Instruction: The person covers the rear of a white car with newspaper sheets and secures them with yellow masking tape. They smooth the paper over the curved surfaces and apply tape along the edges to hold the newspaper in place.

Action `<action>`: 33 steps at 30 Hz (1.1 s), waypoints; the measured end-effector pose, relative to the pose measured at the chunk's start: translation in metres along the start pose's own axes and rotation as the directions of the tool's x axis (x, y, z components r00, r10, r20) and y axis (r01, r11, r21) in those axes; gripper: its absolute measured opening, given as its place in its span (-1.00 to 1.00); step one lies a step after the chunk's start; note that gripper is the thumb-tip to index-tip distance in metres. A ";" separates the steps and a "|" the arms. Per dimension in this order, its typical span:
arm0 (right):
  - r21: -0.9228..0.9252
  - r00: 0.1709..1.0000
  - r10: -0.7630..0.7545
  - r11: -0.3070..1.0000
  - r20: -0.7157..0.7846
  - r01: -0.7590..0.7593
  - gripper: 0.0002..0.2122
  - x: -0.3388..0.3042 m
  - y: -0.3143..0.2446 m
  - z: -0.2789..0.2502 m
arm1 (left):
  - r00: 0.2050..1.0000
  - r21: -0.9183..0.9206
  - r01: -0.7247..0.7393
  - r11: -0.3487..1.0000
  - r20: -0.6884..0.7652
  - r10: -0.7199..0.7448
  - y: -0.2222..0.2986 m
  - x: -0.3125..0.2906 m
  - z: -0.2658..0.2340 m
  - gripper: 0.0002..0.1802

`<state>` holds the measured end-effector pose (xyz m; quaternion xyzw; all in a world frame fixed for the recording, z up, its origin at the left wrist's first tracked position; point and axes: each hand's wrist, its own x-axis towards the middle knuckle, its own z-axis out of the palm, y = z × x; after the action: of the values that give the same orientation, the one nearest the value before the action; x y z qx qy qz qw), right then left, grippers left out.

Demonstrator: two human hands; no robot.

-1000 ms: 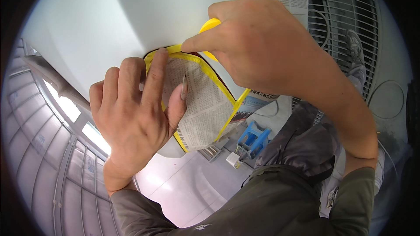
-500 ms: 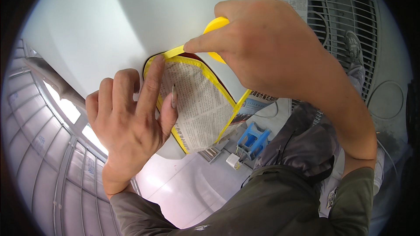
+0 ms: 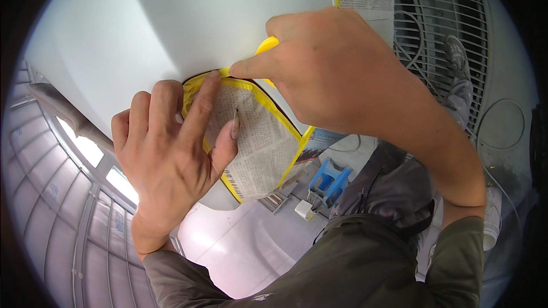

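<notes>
Pressing a yellow tape strip (image 3: 225, 72) along the newspaper (image 3: 260, 137)'s upper edge.
Head view: the left hand (image 3: 171, 142) spreads its fingers, index on the strip; the right hand (image 3: 337, 68) holds the tape roll (image 3: 266, 45), its grip partly hidden. A broad pale panel (image 3: 228, 11) extends beyond both.

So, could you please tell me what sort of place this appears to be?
Probably a paint or body workshop, though I can't be certain: there is newspaper edged with yellow tape, a large, smooth pale panel, and a metal floor grating at the upper right.
</notes>
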<state>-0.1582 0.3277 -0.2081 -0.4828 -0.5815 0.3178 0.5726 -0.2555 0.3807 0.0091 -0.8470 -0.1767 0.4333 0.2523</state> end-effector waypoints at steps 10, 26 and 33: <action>0.361 0.984 0.177 0.919 -0.025 -0.156 -0.82 -0.009 0.008 0.004 | 0.998 -0.057 -0.065 0.996 -0.030 0.064 -0.001 0.006 0.003 -0.50; 0.694 0.858 0.424 0.524 0.289 -0.493 -0.76 -0.056 0.005 0.031 | 0.990 -0.127 -0.143 0.981 -0.030 0.140 -0.004 0.016 0.000 -0.52; 0.741 0.789 0.438 0.326 0.432 -0.586 -0.71 -0.061 -0.003 0.038 | 0.988 -0.149 -0.155 0.977 -0.012 0.155 -0.004 0.024 -0.001 -0.57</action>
<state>-0.2037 0.2774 -0.2326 -0.2719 -0.2080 0.7585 0.5545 -0.2411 0.3963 -0.0036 -0.8749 -0.1419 0.4369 0.1535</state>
